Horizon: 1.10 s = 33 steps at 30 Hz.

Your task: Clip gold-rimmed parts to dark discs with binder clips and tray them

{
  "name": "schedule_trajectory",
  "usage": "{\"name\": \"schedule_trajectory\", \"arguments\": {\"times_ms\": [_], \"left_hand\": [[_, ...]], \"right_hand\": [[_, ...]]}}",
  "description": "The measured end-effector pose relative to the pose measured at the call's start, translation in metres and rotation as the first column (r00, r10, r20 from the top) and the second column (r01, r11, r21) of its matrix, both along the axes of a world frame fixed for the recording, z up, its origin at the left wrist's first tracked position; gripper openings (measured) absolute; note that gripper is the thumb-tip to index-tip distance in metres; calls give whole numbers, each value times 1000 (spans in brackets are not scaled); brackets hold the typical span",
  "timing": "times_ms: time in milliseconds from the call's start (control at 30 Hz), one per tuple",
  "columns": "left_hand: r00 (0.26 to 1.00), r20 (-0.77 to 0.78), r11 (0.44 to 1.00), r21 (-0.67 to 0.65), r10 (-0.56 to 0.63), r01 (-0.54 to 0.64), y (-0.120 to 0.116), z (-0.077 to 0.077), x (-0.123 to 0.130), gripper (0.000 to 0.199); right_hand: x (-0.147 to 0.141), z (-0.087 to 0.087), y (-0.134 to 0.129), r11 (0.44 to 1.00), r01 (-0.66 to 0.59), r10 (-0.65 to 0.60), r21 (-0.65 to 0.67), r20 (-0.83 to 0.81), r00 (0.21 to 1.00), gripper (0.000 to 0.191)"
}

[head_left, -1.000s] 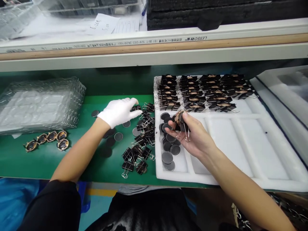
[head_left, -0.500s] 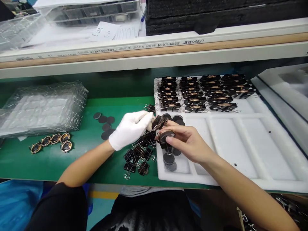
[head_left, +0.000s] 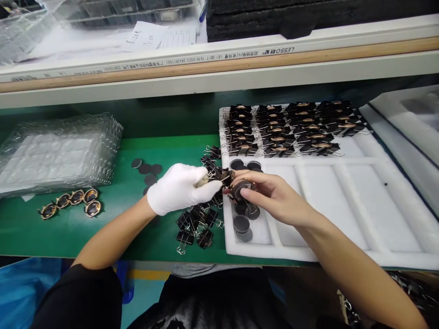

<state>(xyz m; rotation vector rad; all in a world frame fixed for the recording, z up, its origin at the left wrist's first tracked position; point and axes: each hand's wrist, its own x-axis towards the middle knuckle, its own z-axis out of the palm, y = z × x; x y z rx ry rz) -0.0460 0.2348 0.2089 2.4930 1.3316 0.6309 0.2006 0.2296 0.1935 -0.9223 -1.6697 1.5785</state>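
My left hand (head_left: 187, 188), in a white glove, pinches a black binder clip (head_left: 226, 177) by its wire handles. My right hand (head_left: 270, 194) is bare and holds a round piece with a dark disc (head_left: 243, 186) under the thumb. Clip and round piece meet between my hands, over the left edge of the white foam tray (head_left: 346, 210); fingers partly hide the contact. Loose binder clips (head_left: 185, 236) lie below my left hand on the green table (head_left: 137, 237). Dark discs (head_left: 241, 224) rest in the tray's left compartment beneath my right hand.
Rows of clipped gold-edged pieces (head_left: 274, 130) fill the back of the tray. Stacked clear plastic trays (head_left: 65, 151) stand at the left, with several gold-rimmed pieces (head_left: 77, 197) before them. More dark discs (head_left: 144, 168) lie left of my glove. A shelf edge (head_left: 195, 84) crosses above.
My left hand has shifted slightly left and down, and its grip on the clip has changed. My right hand has moved slightly right with the round piece. The view has shifted a little.
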Motion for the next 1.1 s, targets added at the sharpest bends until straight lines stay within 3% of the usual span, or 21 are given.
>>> {"name": "schedule_trajectory", "arguments": {"times_ms": [100,267,500,667,733,800,900,1000,1100], "left_hand": [[997,58,988,-142,-57,64,-1,7,-8,45],[979,62,916,-347,-192,202,-5,14,-9,46],[962,38,869,-419,-271,262,-7,13,-4,47],[957,-11,838,-486,-289,247,-1,12,-4,46],[961,2,819,-523,-278,238,3,10,-7,46],[963,98,746,-614,-253,259,6,7,-10,45],[924,366,524,-768,-113,369,3,-2,-13,49],[818,556,326,-809,150,490,-3,-11,-7,56],[768,542,137,-837,341,530,-8,-16,4,63]], "right_hand": [[7,0,4,1000,-28,29,-13,63,998,24],[14,-3,5,994,-61,48,86,146,988,27],[15,-4,4,964,-182,145,192,191,971,18],[11,-3,-1,957,-234,190,170,240,952,19],[15,-1,0,963,-239,202,125,251,947,29],[23,3,3,957,-285,269,48,216,939,46],[34,8,10,928,-367,365,58,49,930,50],[24,7,12,889,-281,346,361,-129,929,48],[-1,3,9,807,-25,286,590,-354,890,38]]}}
